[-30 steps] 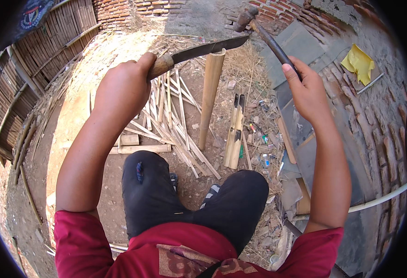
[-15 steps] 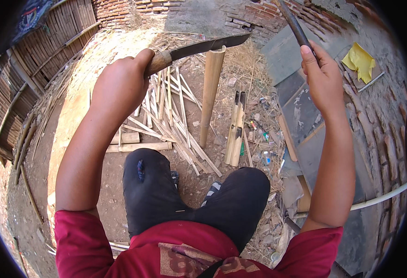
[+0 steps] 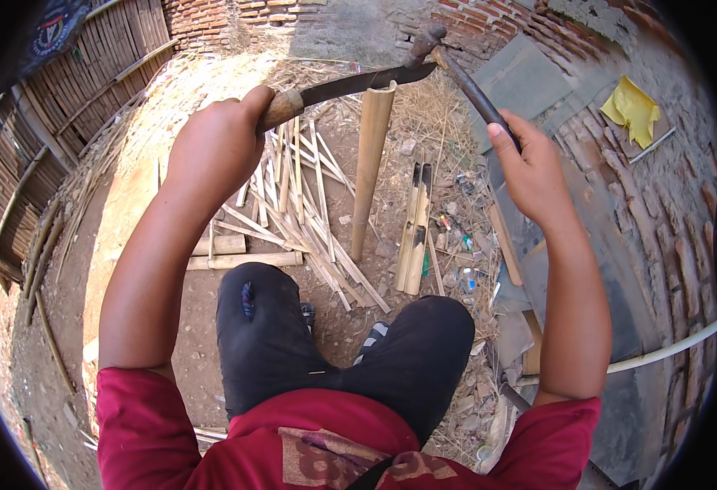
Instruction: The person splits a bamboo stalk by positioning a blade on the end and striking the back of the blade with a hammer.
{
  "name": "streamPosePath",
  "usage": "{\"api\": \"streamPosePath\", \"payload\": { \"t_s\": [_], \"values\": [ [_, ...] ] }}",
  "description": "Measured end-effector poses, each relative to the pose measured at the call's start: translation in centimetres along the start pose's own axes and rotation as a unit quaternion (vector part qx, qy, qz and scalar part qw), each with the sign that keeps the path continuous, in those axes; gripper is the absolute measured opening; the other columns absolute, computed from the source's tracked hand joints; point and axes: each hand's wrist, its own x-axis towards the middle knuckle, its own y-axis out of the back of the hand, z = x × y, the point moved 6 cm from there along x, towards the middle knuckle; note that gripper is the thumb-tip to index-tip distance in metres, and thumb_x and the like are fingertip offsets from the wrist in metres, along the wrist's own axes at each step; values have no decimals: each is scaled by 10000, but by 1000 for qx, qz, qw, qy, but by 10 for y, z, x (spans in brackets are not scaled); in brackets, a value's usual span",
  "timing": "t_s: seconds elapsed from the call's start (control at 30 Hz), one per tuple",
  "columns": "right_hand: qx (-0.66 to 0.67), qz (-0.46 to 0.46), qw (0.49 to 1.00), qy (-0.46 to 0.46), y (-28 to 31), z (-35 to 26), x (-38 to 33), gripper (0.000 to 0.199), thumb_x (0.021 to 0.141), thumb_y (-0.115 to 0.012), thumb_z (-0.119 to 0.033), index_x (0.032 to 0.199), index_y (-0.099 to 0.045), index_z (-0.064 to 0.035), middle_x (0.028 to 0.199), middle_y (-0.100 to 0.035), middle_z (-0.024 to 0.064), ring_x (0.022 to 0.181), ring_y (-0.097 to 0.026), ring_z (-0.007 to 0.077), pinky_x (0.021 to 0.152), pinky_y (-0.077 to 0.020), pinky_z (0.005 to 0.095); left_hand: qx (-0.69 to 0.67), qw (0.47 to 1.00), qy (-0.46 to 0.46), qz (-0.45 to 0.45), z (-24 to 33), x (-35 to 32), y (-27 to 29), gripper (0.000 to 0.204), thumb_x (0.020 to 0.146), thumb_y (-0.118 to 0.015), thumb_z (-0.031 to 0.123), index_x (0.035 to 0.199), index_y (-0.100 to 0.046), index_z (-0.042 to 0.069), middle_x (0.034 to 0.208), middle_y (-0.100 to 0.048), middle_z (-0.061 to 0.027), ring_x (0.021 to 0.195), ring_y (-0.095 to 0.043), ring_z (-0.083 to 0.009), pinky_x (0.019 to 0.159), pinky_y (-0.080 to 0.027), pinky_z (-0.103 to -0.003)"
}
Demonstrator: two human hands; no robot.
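Where the left hand [image 3: 218, 151] grips: wooden handle of the knife [image 3: 350, 85], fist wrapped firmly, thumb toward the blade, which runs off rightward from this grip.
Bamboo [image 3: 370, 163]: one piece, near upright with a slight lean, right of the left grip; blade lies across its top end, foot on the ground below.
Right hand [image 3: 532, 167]: curled round the dark shaft of the hammer [image 3: 477, 96], thumb along it. Head is ahead and left of this grip, over the blade's tip end; touching or just above, cannot tell.
Done, by the look of it: many thin strips [image 3: 317, 249] heaped below and right of the left grip.
Left, as judged: the standing piece seems barely begun, no split visible under the blade. Two halves [image 3: 407, 253], dark inside, lie below and left of the right grip; two short lengths [image 3: 248, 260] lie well below the left grip.
Ground [image 3: 191, 327]: brown soil under both grips, dry straw [image 3: 428, 106] between and beyond, small litter below the right grip.
Room: brick wall [image 3: 244, 16] beyond both grips; slatted fence [image 3: 113, 77] left of the left grip; grey sheets [image 3: 530, 77] beyond the right grip, yellow sheet [image 3: 632, 110] farther right, white pipe [image 3: 677, 351] below that.
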Motion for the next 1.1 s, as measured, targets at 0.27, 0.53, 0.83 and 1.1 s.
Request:
{"api": "streamPosePath", "payload": {
  "t_s": [0.27,0.53,0.83,1.1],
  "values": [
    [325,85,925,-179,-81,49,-36,312,982,-719,-318,1028,-579,-43,702,-496,-29,556,-482,55,512,-438,259,30,999,5,-10,8,2,4,320,884,-640,97,1204,-643,125,887,-722,-202,839,-705,-406,753,-563,-525],
    [513,148,825,-187,-258,91,-73,419,882,-775,-14,1175,-489,77,1313,-588,274,1161,-649,285,987,-539,391,-9,998,-40,57,15,14,6,240,828,-663,38,1067,-686,42,968,-688,-266,941,-681,-424,797,-543,-469],
    [558,70,800,-211,-310,110,-33,386,866,-714,148,1045,-418,-23,1314,-604,284,1286,-609,316,1091,-505,391,-47,993,-55,97,18,41,-3,197,803,-644,-51,992,-693,-21,756,-669,-186,658,-660,-287,620,-511,-364],
    [510,51,847,-144,-319,130,16,475,866,-741,95,1223,-433,44,1268,-615,207,1136,-673,250,960,-582,345,-36,993,-74,83,13,78,-35,218,833,-616,-46,1042,-677,-36,740,-652,-171,627,-607,-207,601,-482,-335]
  ]
}}
